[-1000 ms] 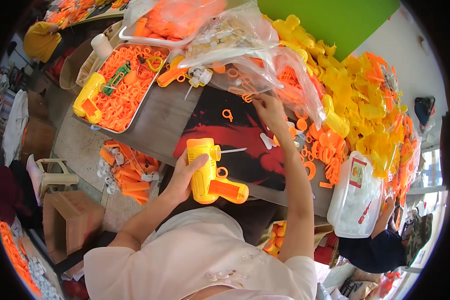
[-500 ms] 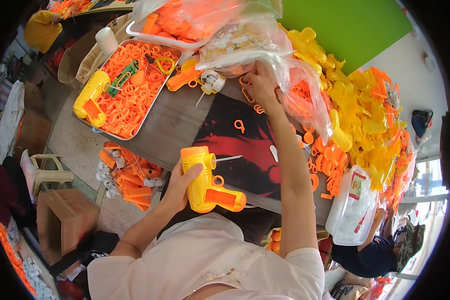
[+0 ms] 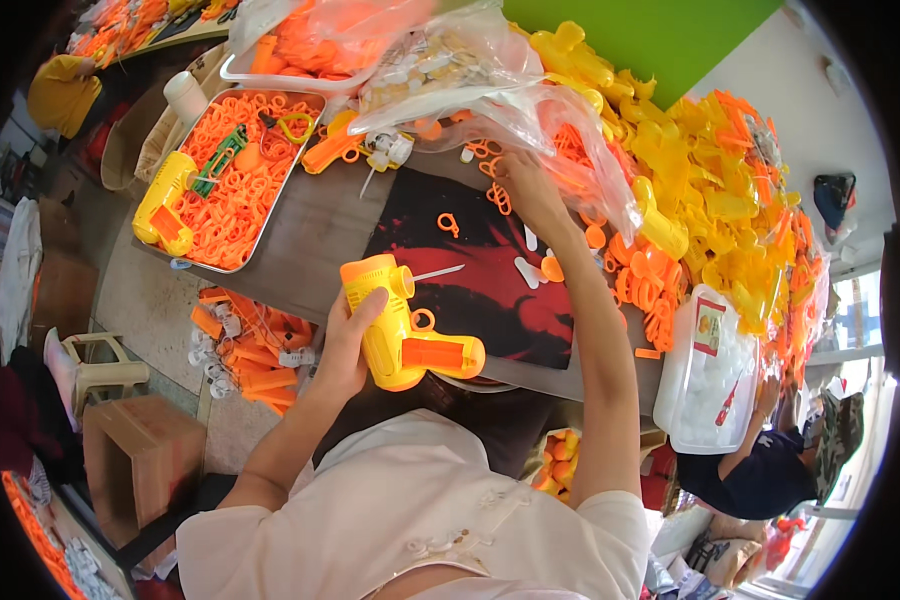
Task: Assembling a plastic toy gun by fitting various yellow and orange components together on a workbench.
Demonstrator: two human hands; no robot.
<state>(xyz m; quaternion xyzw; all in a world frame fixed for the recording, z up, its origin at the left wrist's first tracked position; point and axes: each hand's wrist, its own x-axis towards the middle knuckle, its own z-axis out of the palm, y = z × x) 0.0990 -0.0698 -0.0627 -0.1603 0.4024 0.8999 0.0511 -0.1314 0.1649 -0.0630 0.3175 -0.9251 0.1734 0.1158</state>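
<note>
My left hand (image 3: 354, 345) grips a yellow toy gun (image 3: 382, 335), thumb on its side. The toy has an orange rear rim, an orange ring trigger (image 3: 422, 320) and an orange panel on its handle. A thin pale rod (image 3: 438, 271) sticks out beside its short round nozzle. Farther off, my right hand (image 3: 522, 180) reaches down at the edge of a clear plastic bag (image 3: 470, 110), among small orange ring pieces (image 3: 498, 199). Its fingertips are hidden, so I cannot tell whether it holds anything. One loose orange ring piece (image 3: 448, 224) lies on the dark red-and-black cloth (image 3: 410, 215).
At the left, a metal tray (image 3: 288, 190) holds orange rings; another yellow toy gun (image 3: 165, 205) leans on its edge. Yellow shells (image 3: 690, 190) are heaped at the right, beside a white plastic tub (image 3: 705, 390). A cardboard box (image 3: 142, 465) stands on the floor. Other people work nearby.
My view has shifted slightly. The right hand stays by the bag, its fingers now lower among the orange pieces. The left hand still holds the toy gun, turned a little.
</note>
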